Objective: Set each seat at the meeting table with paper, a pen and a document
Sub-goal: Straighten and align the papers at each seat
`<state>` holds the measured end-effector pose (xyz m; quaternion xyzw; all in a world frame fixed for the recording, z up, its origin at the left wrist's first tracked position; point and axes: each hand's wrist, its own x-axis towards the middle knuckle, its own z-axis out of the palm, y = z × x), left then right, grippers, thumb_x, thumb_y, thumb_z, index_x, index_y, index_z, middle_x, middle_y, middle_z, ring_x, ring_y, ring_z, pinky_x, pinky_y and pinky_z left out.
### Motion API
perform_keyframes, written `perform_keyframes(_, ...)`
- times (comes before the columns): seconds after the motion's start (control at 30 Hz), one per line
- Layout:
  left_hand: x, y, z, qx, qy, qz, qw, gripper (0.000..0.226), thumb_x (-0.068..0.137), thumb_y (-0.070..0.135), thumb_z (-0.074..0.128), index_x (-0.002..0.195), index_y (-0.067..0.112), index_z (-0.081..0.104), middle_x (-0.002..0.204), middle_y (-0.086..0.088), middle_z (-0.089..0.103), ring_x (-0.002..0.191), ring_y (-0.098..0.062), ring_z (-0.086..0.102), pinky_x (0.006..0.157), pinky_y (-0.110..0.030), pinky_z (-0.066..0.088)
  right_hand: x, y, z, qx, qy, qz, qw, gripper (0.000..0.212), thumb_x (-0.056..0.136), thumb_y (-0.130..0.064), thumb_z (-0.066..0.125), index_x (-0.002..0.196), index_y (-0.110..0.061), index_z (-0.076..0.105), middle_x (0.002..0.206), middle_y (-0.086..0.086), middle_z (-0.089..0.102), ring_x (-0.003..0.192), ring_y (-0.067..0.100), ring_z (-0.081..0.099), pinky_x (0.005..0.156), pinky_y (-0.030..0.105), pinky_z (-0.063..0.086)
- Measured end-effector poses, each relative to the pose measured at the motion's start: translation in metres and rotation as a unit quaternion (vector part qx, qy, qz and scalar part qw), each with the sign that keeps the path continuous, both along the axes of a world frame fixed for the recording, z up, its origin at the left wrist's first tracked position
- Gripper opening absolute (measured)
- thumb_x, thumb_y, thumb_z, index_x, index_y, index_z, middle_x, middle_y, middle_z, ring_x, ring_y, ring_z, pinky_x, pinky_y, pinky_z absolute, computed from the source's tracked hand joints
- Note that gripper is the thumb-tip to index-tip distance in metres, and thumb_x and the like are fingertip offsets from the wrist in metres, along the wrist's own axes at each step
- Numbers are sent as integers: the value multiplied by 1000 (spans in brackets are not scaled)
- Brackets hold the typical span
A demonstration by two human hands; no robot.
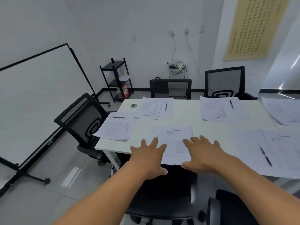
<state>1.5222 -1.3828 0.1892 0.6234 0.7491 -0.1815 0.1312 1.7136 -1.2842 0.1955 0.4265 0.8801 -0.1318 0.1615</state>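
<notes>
Our left hand & right hand, fingers spread flat, gripping nothing; document lies betw. them on desk.

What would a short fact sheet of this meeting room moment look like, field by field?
Left hand: open, fingers spread over the near paper set
Right hand: open, fingers spread, on the same set
Near paper set: printed document on top, no pen visible
Far middle set: pen lying on it
Far right set: pen lying on it
Left end set: pen along its far edge
Near right set: pen lying on it
Table: white
</notes>
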Motion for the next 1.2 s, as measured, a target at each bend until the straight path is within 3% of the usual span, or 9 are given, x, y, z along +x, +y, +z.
perform_keyframes(0.4, -117, 88, -45, -26, -35, -115, 992, 101, 93, 70, 69, 171, 40, 11, 183, 2, 3, 164, -47, 17, 120, -75, 34, -106, 46, -46, -27, -20, -100, 994, 88, 93, -64, 55, 167, -29, 22, 171, 2, 29, 161, 32, 19, 125, 66, 24)
perform_keyframes(0.83, -169, 182, -97, -70, -52, -76, 993, 105, 93, 71, 68, 172, 43, 6, 184, 5, -4, 168, -44, 10, 123, -74, 32, -148, 150, -102, -76, -33, -94, 992, 94, 97, -64, 54, 172, -28, 10, 180, 3, 13, 167, 35, 4, 129, 68, 14)
perform_keyframes(1.03, -174, 199, -127, -109, -61, -76, 989, 105, 93, 66, 71, 172, 41, 7, 184, 4, -4, 168, -44, 9, 123, -71, 33, -154, 176, -133, -93, -51, -81, 991, 89, 97, -63, 54, 170, -28, 17, 176, 4, 23, 166, 36, 9, 128, 67, 19)
perform_keyframes(1.2, -191, 219, -159, -148, -69, -94, 982, 112, 89, 57, 82, 173, 41, 9, 183, 3, -3, 168, -41, 11, 124, -68, 33, -162, 189, -165, -118, -60, -87, 987, 90, 96, -62, 56, 169, -27, 18, 177, 4, 16, 166, 37, 6, 128, 65, 18)
